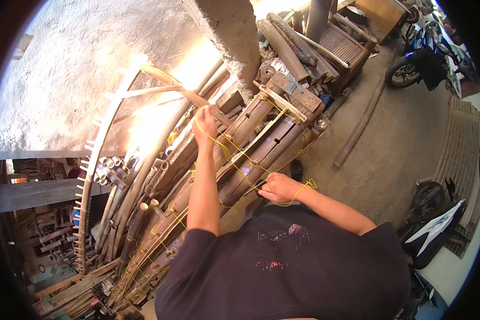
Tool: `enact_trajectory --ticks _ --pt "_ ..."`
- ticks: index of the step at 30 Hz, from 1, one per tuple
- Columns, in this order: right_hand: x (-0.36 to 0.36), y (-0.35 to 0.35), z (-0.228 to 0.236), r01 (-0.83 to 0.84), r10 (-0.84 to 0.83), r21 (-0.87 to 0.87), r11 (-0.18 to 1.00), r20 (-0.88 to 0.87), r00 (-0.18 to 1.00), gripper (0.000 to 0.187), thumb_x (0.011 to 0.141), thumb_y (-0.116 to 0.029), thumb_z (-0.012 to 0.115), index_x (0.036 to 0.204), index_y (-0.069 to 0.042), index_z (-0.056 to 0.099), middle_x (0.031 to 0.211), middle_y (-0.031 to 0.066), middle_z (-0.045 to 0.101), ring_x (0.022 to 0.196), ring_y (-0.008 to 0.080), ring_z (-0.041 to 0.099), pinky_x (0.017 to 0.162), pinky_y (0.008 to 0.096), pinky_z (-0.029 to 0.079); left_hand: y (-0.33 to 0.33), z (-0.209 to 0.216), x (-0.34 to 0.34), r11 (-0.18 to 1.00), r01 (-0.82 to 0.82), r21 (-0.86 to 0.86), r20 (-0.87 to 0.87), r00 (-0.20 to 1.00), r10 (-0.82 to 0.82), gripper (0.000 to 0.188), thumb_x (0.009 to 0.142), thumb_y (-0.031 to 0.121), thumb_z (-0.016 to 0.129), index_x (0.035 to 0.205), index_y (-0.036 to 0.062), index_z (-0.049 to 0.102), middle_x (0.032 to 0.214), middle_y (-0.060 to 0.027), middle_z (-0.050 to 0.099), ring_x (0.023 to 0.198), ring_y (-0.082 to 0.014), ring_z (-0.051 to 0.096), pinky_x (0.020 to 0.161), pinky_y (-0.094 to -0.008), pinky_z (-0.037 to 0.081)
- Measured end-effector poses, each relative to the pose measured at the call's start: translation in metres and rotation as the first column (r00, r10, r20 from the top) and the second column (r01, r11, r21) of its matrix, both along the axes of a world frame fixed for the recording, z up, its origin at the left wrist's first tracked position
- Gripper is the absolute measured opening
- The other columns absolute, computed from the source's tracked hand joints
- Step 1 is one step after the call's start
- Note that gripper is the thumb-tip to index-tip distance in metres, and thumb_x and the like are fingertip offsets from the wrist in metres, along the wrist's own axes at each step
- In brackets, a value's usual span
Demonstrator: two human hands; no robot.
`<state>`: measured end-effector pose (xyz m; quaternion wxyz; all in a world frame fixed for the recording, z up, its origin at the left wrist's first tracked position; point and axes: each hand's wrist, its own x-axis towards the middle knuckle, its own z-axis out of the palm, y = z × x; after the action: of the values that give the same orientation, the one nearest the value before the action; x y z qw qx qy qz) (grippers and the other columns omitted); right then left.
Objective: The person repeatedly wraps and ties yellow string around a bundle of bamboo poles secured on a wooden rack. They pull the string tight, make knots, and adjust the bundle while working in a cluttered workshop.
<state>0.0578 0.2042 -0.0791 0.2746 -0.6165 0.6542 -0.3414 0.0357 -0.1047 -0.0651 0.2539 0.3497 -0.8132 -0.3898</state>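
A yellow cord (pixel 245 155) runs between my two hands, across long brown bamboo poles (pixel 240 184) that lie side by side. My left hand (pixel 205 126) is closed on one part of the cord, over the far side of the poles. Nearer my body, my right hand (pixel 281 188) grips another part, with a loop of cord hanging around that wrist. Dark slots show in the nearest pole. More yellow cord is tied around the poles further down, and a short wooden crosspiece (pixel 282 103) lies over their upper end.
A curved wooden frame with pegs (pixel 94 160) leans by the rough wall (pixel 90 74) at left. Bamboo pieces (pixel 290 45) are piled behind a concrete pillar (pixel 226 37). One long pole (pixel 365 114) lies on the floor at right, near a parked motorcycle (pixel 424 64).
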Motion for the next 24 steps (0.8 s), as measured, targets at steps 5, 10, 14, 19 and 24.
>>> enact_trajectory --ticks 5,10,14,19,24 --pt "0.001 0.01 0.024 0.244 -0.229 0.04 0.969 0.511 0.828 0.031 0.098 -0.026 0.052 0.078 -0.003 0.06 0.074 0.0136 0.063 0.082 0.031 0.063 0.085 0.0423 0.049 -0.035 -0.064 -0.023 0.892 0.347 -0.289 0.477 0.861 -0.18 0.023 0.091 0.018 0.053 0.092 0.0044 0.071 0.089 -0.0216 0.07 0.087 -0.0392 0.067 0.077 -0.0463 0.051" --pt "-0.039 0.056 0.008 0.76 0.222 0.198 0.619 0.884 -0.412 0.028 0.103 -0.025 0.047 0.081 -0.009 0.049 0.083 0.009 0.064 0.092 0.0272 0.065 0.094 0.0423 0.051 -0.285 0.023 0.05 0.902 0.199 -0.384 0.62 0.779 0.092 0.023 0.089 0.017 0.052 0.089 0.0002 0.068 0.084 -0.0213 0.069 0.081 -0.034 0.068 0.07 -0.0466 0.05" --pt "-0.064 0.112 -0.066 0.425 -0.492 0.617 0.662 0.786 -0.375 0.034 0.103 -0.037 0.045 0.091 -0.008 0.057 0.09 0.0081 0.067 0.097 0.025 0.065 0.09 0.0384 0.051 -0.384 0.16 0.142 0.638 -0.163 -0.753 0.371 0.695 0.616 0.025 0.089 0.018 0.053 0.094 -0.0027 0.065 0.082 -0.0224 0.068 0.076 -0.0343 0.067 0.066 -0.0484 0.049" --pt "-0.085 0.093 -0.08 0.325 -0.722 0.685 0.652 0.692 -0.013 0.029 0.097 -0.035 0.051 0.107 -0.009 0.058 0.105 0.0106 0.064 0.098 0.0237 0.06 0.095 0.04 0.046 -0.046 0.099 -0.024 0.935 0.347 -0.073 0.524 0.811 -0.26 0.028 0.092 0.022 0.056 0.11 0.0004 0.058 0.097 -0.0236 0.066 0.089 -0.0371 0.064 0.079 -0.047 0.048" --pt "-0.123 0.034 0.033 0.475 -0.066 0.785 0.397 0.541 -0.839 0.018 0.093 -0.017 0.051 0.108 -0.008 0.057 0.094 0.008 0.057 0.098 0.0215 0.056 0.095 0.037 0.044 0.18 0.004 -0.057 0.942 0.331 -0.058 0.385 0.878 -0.285 0.031 0.09 0.022 0.064 0.115 0.0062 0.054 0.106 -0.0185 0.068 0.102 -0.0391 0.064 0.087 -0.0523 0.044"
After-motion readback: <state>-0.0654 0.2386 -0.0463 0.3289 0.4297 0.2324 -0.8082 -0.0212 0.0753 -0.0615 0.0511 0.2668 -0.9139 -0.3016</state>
